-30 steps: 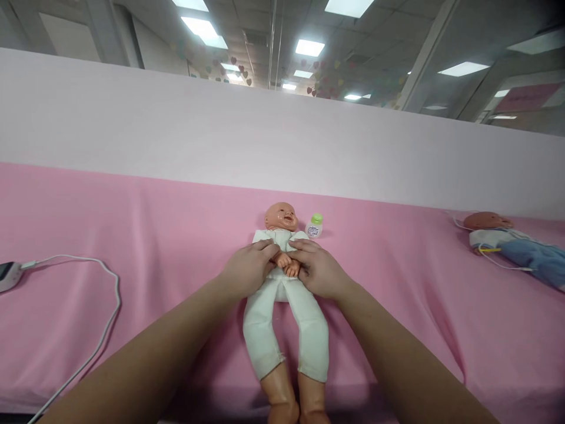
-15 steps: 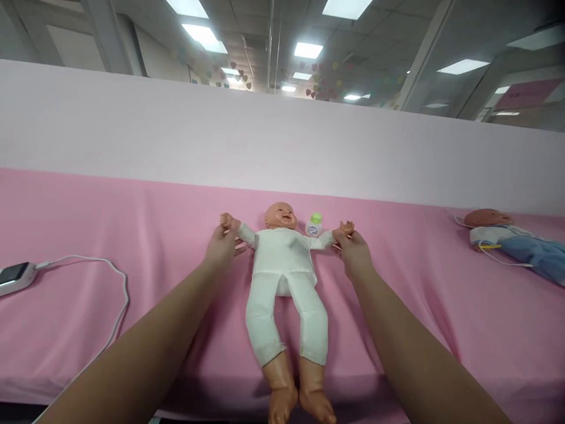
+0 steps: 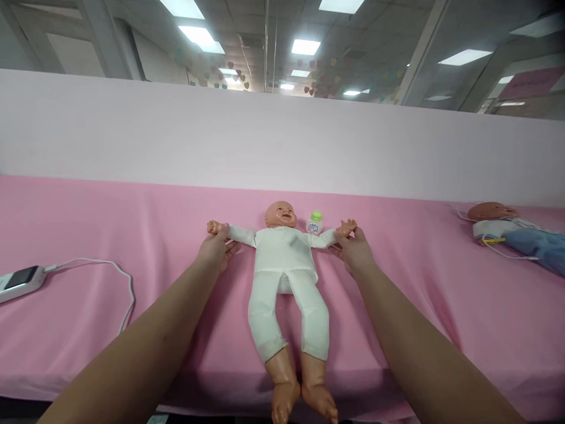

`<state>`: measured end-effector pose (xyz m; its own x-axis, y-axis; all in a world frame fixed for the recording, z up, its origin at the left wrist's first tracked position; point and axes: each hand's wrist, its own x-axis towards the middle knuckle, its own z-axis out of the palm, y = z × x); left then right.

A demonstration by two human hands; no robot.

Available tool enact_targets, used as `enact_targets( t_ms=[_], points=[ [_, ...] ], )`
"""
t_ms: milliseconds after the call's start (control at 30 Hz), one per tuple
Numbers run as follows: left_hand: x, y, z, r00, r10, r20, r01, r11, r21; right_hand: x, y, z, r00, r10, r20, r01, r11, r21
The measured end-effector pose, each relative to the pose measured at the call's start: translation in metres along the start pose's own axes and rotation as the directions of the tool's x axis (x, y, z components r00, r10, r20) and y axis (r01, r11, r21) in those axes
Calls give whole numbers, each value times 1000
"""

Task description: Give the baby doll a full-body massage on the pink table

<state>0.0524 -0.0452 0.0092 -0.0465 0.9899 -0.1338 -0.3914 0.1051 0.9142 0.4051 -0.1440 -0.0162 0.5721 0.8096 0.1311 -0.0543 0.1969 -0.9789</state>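
Centre of frame: a baby doll (image 3: 286,259) in white clothing lies face up on the pink cloth (image 3: 132,229), arms spread to either side, feet toward the lower edge. The left hand (image 3: 215,250) is closed around the doll's wrist at centre left; the right hand (image 3: 354,250) grips the opposite wrist at centre right. A small green-capped bottle (image 3: 315,222) stands just beside the doll's head. A second doll (image 3: 514,232) lies at far right; a corded device (image 3: 20,280) at far left.
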Motion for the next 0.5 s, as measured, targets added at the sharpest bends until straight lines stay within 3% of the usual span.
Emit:
enact_targets(
  t_ms=[100,167,200,267,333,400,500],
  points=[
    [-21,0,10,954,253,161,-277,948,158,-20,-15,16,961,-243,132,259,958,-126],
    [-38,-2,17,872,373,316,-462,841,282,-35,-26,26,886,-355,299,429,872,-235],
    [-45,-3,20,828,395,399,-536,766,354,-42,-31,30,826,-392,406,523,801,-290],
    [-57,-5,24,741,372,559,-659,565,497,-54,-39,36,689,-389,611,680,639,-360],
    [-63,-6,26,659,307,687,-751,326,574,-62,-44,40,586,-343,734,774,507,-380],
    [-65,-6,27,581,236,779,-813,131,567,-65,-45,42,534,-306,788,819,419,-392],
    [-65,-3,27,513,118,850,-855,-18,518,-66,-45,43,500,-275,821,850,334,-407]
  ],
)
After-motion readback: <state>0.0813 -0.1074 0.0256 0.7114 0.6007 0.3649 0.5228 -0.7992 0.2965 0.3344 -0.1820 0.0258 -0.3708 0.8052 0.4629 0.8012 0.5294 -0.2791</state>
